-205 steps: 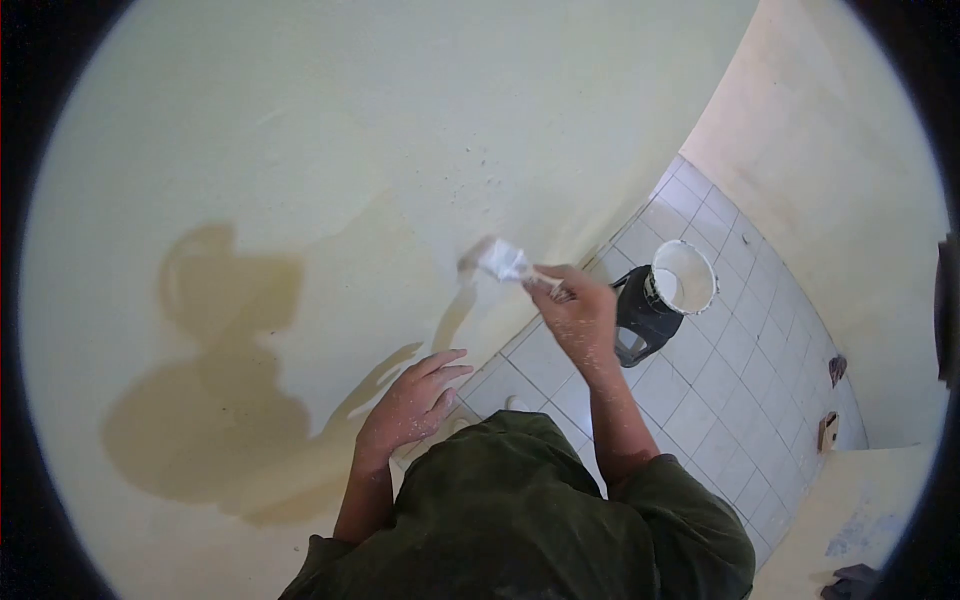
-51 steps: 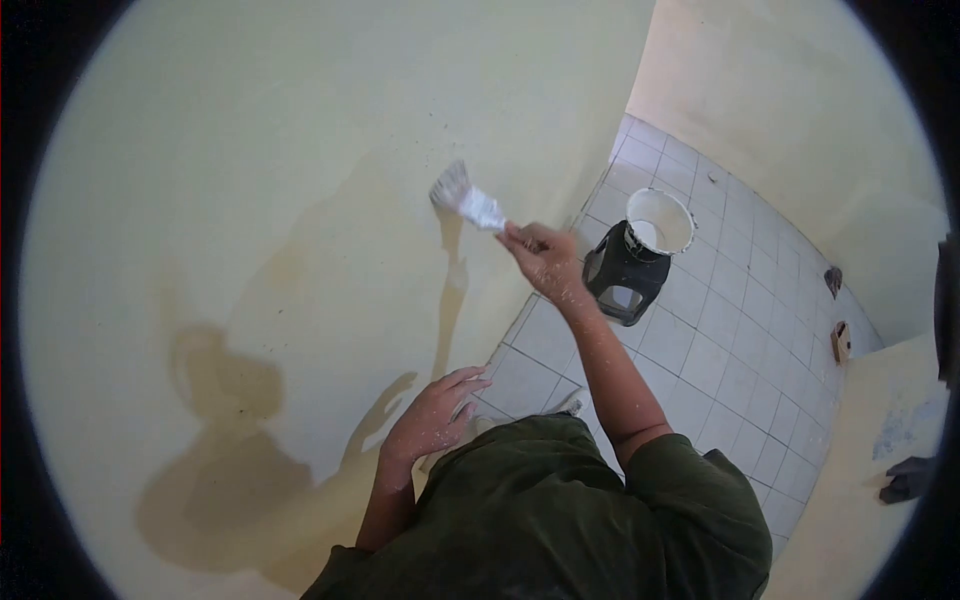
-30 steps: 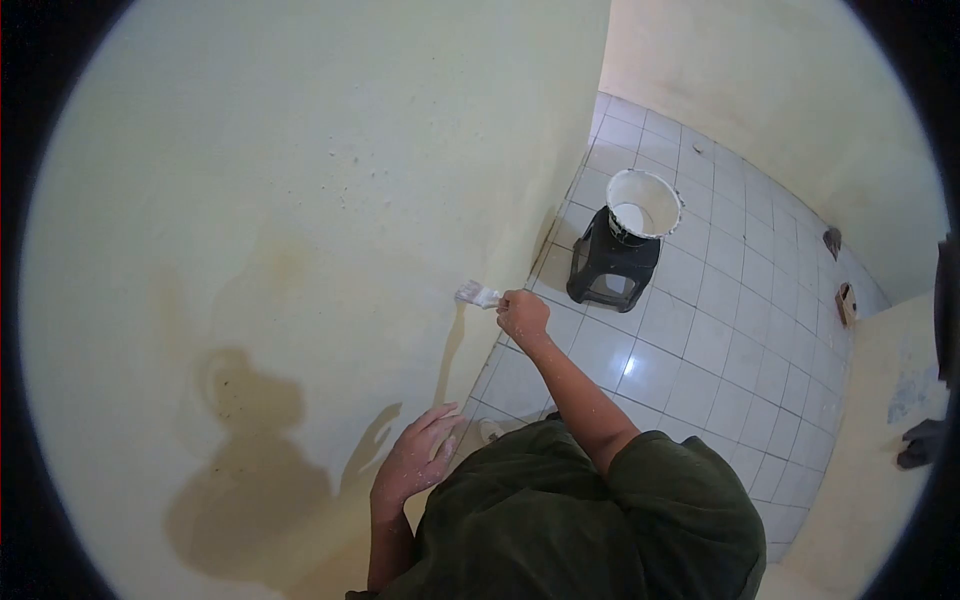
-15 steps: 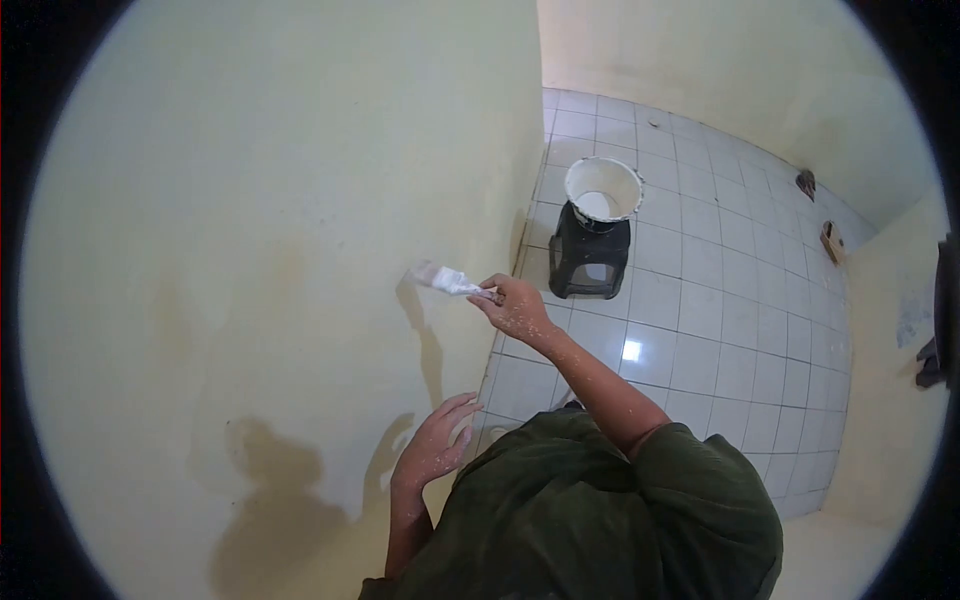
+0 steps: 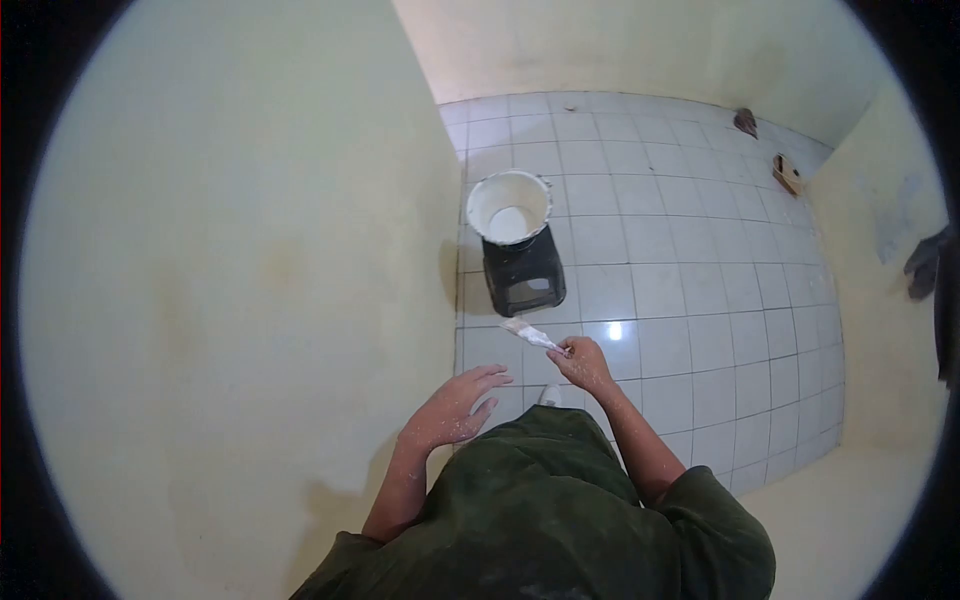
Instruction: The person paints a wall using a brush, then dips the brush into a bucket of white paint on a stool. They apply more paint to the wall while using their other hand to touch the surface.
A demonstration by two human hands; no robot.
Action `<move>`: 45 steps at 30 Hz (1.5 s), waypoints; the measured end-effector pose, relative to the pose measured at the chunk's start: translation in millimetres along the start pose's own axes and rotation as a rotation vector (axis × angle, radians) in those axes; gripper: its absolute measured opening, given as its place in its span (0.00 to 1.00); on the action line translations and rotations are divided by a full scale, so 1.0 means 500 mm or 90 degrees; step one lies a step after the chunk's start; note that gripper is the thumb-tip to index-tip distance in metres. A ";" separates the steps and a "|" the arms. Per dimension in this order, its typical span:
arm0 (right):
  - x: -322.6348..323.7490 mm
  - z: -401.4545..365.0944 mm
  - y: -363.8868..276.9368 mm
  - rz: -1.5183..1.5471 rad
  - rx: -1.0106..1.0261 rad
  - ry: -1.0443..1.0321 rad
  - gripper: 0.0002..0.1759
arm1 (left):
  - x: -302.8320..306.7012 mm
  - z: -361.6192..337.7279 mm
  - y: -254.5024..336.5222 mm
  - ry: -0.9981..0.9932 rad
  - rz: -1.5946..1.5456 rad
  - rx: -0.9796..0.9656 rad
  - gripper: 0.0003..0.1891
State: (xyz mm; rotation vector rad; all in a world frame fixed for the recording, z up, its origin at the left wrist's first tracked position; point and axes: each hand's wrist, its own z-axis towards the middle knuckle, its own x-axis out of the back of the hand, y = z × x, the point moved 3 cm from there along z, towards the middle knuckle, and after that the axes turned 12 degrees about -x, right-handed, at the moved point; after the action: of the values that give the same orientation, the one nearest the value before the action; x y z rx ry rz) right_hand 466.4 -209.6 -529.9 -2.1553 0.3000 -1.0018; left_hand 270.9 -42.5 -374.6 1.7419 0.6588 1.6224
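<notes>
In my right hand (image 5: 582, 364) is a paintbrush (image 5: 530, 332) coated in white paint, gripped by its handle with the bristles pointing up and left. My left hand (image 5: 458, 406) is empty, fingers apart, beside the pale yellow wall (image 5: 250, 300). White specks dot both hands and forearms. Beyond the brush, a white bucket (image 5: 510, 207) with paint-crusted rim and some white paint at its bottom sits on a black plastic stool (image 5: 524, 272).
White tiles cover the floor (image 5: 690, 290). Against the far wall lie a dark bundle (image 5: 746, 122) and a brown box-like item (image 5: 787, 174). Dark cloth (image 5: 927, 262) hangs at the right wall. A shoe tip (image 5: 550, 396) shows below me.
My right hand has drawn the paintbrush away from the wall, to the right and down over the floor. My view has turned right, and my left hand has shifted slightly right.
</notes>
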 end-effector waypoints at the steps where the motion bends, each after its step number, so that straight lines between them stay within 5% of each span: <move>1: 0.016 0.006 0.024 0.007 -0.008 0.010 0.17 | -0.004 0.033 -0.002 -0.012 0.004 -0.012 0.22; 12: 0.134 0.089 0.094 0.052 -0.062 0.062 0.16 | 0.018 0.224 -0.035 -0.079 -0.001 -0.029 0.21; 20: 0.136 0.211 0.039 0.105 -0.053 0.048 0.14 | 0.039 0.303 -0.146 -0.059 -0.045 -0.060 0.20; 33: 0.278 0.485 -0.143 -0.128 -0.068 0.069 0.21 | 0.222 0.528 -0.335 -0.039 -0.051 -0.074 0.22; 45: 0.306 0.744 -0.221 -0.110 -0.003 -0.026 0.23 | 0.283 0.684 -0.324 0.004 -0.071 -0.002 0.24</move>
State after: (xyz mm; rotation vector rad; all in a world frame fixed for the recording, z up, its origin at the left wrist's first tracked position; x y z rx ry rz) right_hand 833.4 -11.5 -526.2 -2.2322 0.0965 -1.0512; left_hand 637.0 125.6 -407.6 1.6675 0.7421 1.5531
